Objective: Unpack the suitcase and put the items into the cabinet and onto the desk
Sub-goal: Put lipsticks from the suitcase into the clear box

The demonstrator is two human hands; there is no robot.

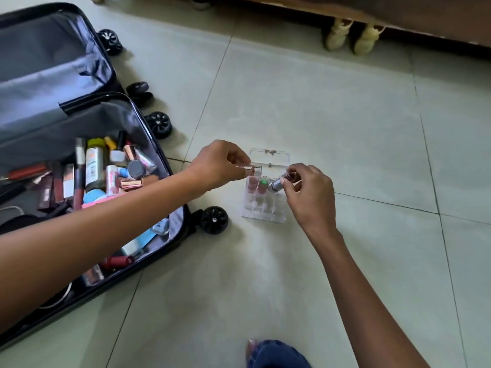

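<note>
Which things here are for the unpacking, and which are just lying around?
For the job: the open suitcase, the makeup inside it, the clear organiser, the small tube that the left hand pinches, the silver tube that the right hand holds.

Just lying about: the pale shoes.

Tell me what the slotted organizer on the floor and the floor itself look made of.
Organizer: clear acrylic or similar hard plastic, glossy; the tiles show through its walls. Floor: pale glazed tile, probably ceramic; grout lines and a soft sheen show.
</note>
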